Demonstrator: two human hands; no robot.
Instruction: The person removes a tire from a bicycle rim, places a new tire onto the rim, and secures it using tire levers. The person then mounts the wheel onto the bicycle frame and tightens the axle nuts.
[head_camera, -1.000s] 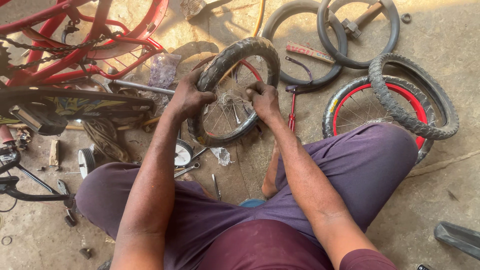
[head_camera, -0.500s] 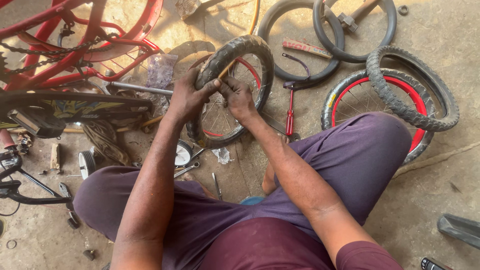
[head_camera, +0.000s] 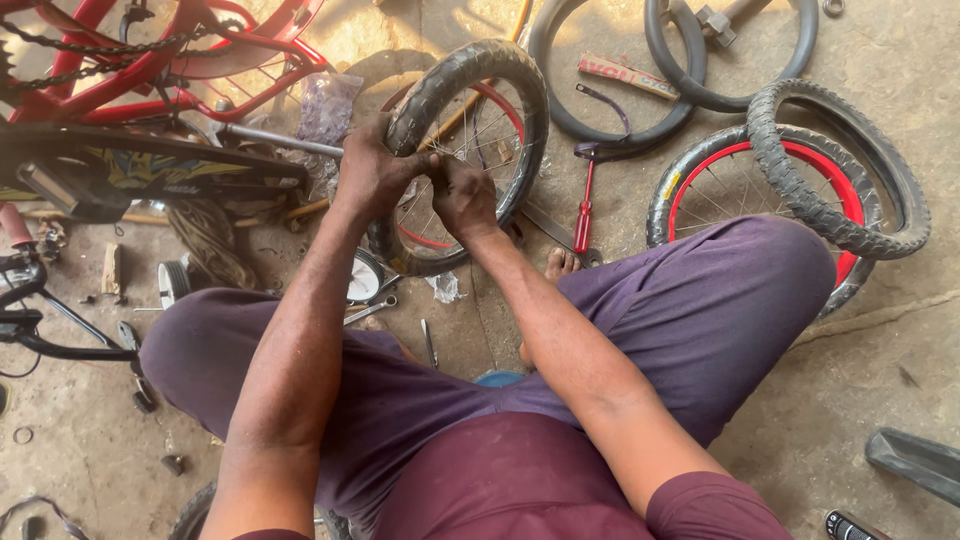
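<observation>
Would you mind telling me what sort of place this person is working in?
Most likely a bicycle repair spot on a bare concrete floor. Both hands, left hand and right hand, grip a small bicycle wheel; loose tyres, a red screwdriver and a red bicycle frame lie around.

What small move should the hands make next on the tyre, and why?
Probably press the tyre bead further along the rim with both thumbs. The left hand and right hand meet at the tyre's near side, gripping its edge, and the tyre looks only partly seated on the wheel.
</observation>
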